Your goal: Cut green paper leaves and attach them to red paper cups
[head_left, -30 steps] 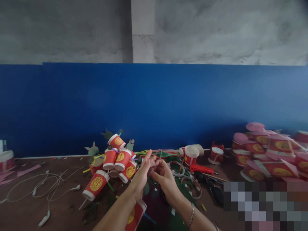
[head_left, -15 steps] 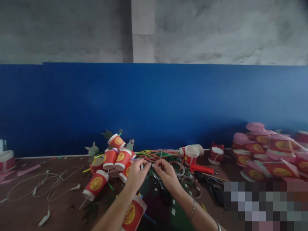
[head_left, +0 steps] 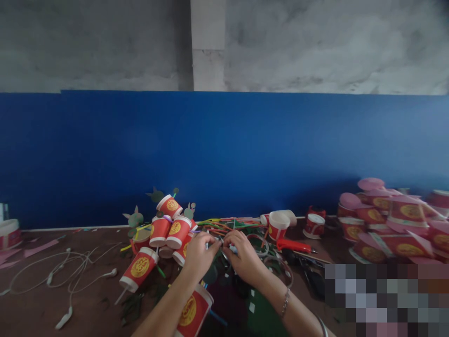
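My left hand [head_left: 200,252] and my right hand [head_left: 242,252] come together over the middle of the brown table, fingertips almost meeting. Both have their fingers bent into a pinch, and what lies between them is too small and blurred to name. To the left of my left hand, red paper cups [head_left: 178,231] with yellow round prints are stacked, some with straws and rabbit cut-outs [head_left: 134,218]. Another red cup [head_left: 194,309] lies tilted beside my left forearm. Below my hands are dark green sheets with small white squares [head_left: 252,307] scattered on them.
White earphones [head_left: 65,318] with a tangled cord lie on the left. Coloured straws [head_left: 224,223] are piled behind my hands. On the right are a red glue gun [head_left: 296,245], tape rolls [head_left: 258,245], a white-and-red cup [head_left: 278,224] and a heap of pink and red cup pieces [head_left: 409,220].
My right hand has shifted slightly left and its fingers have curled in more. The left hand stays nearly where it was, and the cups have not moved.
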Action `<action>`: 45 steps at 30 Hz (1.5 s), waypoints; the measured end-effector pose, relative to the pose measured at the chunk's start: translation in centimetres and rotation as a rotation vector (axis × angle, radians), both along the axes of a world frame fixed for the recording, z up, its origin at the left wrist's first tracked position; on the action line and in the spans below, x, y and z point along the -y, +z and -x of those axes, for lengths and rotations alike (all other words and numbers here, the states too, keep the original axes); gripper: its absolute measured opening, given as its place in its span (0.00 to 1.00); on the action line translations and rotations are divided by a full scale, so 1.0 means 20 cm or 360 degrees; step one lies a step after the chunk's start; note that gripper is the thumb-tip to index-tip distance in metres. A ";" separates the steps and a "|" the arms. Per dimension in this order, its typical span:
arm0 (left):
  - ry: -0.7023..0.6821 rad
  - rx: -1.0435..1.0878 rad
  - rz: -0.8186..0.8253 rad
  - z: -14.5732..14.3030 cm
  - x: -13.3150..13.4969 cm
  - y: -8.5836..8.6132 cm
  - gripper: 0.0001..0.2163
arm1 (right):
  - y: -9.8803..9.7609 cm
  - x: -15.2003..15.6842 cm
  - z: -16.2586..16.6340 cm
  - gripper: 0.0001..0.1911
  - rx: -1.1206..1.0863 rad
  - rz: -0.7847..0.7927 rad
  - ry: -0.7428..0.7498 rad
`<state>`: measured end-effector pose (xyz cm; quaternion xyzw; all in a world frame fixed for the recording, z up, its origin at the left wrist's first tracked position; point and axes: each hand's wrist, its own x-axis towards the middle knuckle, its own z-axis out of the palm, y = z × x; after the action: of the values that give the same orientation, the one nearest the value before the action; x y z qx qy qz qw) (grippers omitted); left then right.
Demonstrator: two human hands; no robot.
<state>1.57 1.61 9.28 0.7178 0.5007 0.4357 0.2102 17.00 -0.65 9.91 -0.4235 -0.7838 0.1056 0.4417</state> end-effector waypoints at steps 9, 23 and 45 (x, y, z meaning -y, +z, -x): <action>-0.0023 -0.0028 0.0016 0.00 0.01 0.01 0.09 | 0.01 0.00 0.00 0.08 0.0093 0.0041 -0.0055; 0.0013 -0.0008 0.0011 -0.01 0.01 0.01 0.08 | 0.03 0.02 -0.01 0.08 0.0207 0.0032 -0.0027; 0.0015 -0.0136 -0.0026 -0.02 0.02 0.00 0.07 | 0.04 0.04 0.00 0.06 0.0367 0.0068 -0.0162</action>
<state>1.87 1.22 9.18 0.7351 0.5090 0.4096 0.1808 17.09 -1.43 10.73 -0.4812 -0.8046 0.0502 0.3444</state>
